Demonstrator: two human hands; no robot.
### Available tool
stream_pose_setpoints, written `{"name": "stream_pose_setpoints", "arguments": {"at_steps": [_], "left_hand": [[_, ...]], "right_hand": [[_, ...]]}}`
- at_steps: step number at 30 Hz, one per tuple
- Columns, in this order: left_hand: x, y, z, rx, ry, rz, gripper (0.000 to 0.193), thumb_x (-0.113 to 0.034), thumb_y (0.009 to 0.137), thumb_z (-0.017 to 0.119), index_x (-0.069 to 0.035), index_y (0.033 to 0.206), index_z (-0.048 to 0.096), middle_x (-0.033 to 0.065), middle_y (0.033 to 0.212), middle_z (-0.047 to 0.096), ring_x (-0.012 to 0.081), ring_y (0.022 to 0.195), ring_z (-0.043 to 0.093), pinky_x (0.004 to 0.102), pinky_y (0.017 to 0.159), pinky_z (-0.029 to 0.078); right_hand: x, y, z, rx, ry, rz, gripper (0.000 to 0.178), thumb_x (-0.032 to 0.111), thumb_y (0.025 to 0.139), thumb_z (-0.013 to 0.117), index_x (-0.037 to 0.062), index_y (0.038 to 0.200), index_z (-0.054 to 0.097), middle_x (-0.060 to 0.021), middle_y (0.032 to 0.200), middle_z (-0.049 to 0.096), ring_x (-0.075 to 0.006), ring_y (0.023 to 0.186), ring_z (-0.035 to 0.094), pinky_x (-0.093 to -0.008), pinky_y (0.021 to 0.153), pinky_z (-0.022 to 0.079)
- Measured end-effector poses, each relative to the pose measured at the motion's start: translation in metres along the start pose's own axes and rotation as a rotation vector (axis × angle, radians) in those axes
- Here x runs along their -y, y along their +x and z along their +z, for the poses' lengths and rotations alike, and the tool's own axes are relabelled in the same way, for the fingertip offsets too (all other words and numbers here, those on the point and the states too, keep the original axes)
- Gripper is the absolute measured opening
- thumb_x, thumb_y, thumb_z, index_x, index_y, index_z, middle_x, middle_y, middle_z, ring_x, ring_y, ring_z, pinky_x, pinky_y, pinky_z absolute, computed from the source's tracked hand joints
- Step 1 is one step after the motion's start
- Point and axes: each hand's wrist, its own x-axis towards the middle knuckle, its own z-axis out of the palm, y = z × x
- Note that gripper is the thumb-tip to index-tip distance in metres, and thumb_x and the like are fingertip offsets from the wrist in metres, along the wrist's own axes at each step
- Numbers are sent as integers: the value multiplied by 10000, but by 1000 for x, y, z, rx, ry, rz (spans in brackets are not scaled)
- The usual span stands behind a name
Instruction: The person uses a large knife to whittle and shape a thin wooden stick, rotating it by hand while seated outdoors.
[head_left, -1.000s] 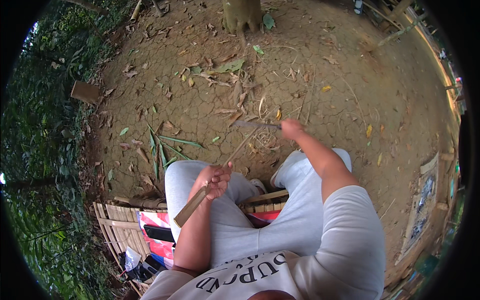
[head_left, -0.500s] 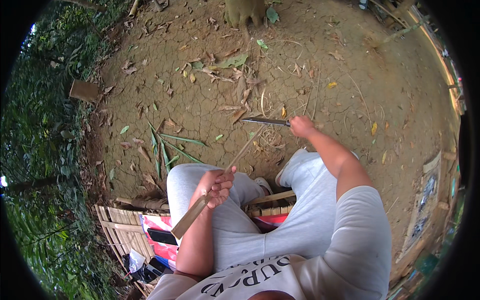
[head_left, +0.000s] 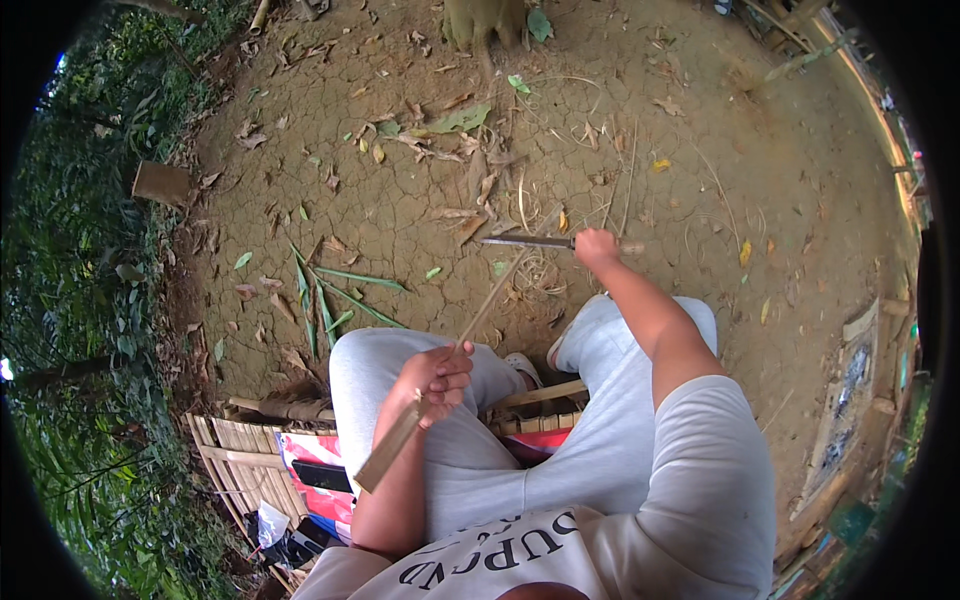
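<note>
My left hand (head_left: pixel 438 384) is closed around a long, narrow strip of split bamboo or wood (head_left: pixel 392 445) above my left thigh. Its broad end hangs below the hand, over my forearm, while the thin part slants forward and right over the ground. My right hand (head_left: pixel 597 248), arm stretched out, grips the handle of a long knife (head_left: pixel 525 240). The dark blade points left and crosses the strip near its far end; whether edge and strip touch, I cannot tell.
Pale curled shavings (head_left: pixel 540 272) lie on the cracked soil beneath the knife. Green leaf blades (head_left: pixel 325 300) are at left. Beside me, a slatted bamboo bench (head_left: pixel 235 440) bears a black phone (head_left: pixel 322 476). A tree trunk (head_left: pixel 484 22) stands ahead, and a brown block (head_left: pixel 162 184) far left.
My right hand and the knife have shifted slightly left. The broad end of the strip has swung a little to the right and down, still in my left hand.
</note>
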Motion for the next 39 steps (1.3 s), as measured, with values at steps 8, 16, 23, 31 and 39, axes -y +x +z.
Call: {"name": "stream_pose_setpoints", "arguments": {"at_steps": [8,16,23,31,39], "left_hand": [[19,-7,25,-94,118,69,226,-218,1060,297,-68,1019,461,-71,579,300,27,402,238,180,297,210],[36,-35,56,-90,285,167,202,-242,1049,337,-79,1048,455,-76,590,316,17,398,267,172,295,226],[66,-59,75,-39,504,139,175,-239,1033,386,-82,1044,463,-82,582,338,10,385,253,165,295,212],[89,-91,68,46,476,249,180,-224,1032,383,-71,1021,479,-87,575,346,8,369,260,161,271,239],[125,-113,63,91,466,275,175,-224,1033,392,-65,1042,465,-89,561,331,8,360,268,164,270,212]], "right_hand": [[1,6,4,-108,80,27,228,141,874,534,73,930,745,-156,945,725,-323,892,715,-448,752,577],[7,-4,-57,-111,250,155,221,162,783,679,29,956,713,-176,933,719,-334,859,715,-433,724,580],[-5,-56,-102,-296,306,71,236,129,746,687,33,962,690,-191,829,699,-347,809,706,-445,713,567],[-17,-151,-154,-378,-8,-296,178,134,788,586,65,914,693,-190,853,699,-362,816,698,-476,715,556],[-75,-145,-143,-594,173,-60,116,151,769,613,93,858,659,-173,753,677,-359,743,688,-489,675,546]]}}
